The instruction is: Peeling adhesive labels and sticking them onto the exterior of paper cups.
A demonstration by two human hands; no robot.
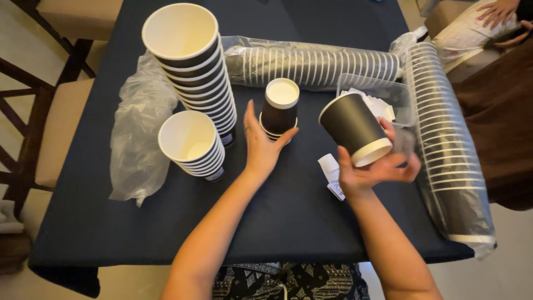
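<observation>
A single black paper cup with a white rim and base (354, 129) is held tilted in the right hand (373, 166), fingers curled around its lower wall and base, mouth turned away toward the far right corner of the dark blue cloth-covered table (288, 222). The left hand (261, 145) is laid open against a short upside-down stack of black paper cups (279, 109) near the table's middle, thumb and fingers spread along its side, not closed around it.

Toward the left edge a tall upright stack of black-and-white paper cups (197, 61) is seen, with a shorter upright stack (191, 143) just in front of it and a crumpled clear plastic sleeve (137, 139) beside both. Two long sleeved rows of nested cups are laid down: one along the far edge (316, 65), another along the right edge (444, 144). A clear plastic tub of white paper slips (383, 103) sits between them.

The held cup is judged light, thin-walled and easily crushed; it is best taken gently around the wall, or by the stiffer rolled rim.

Another person's hands (502, 16) are visible beyond the far right corner.
</observation>
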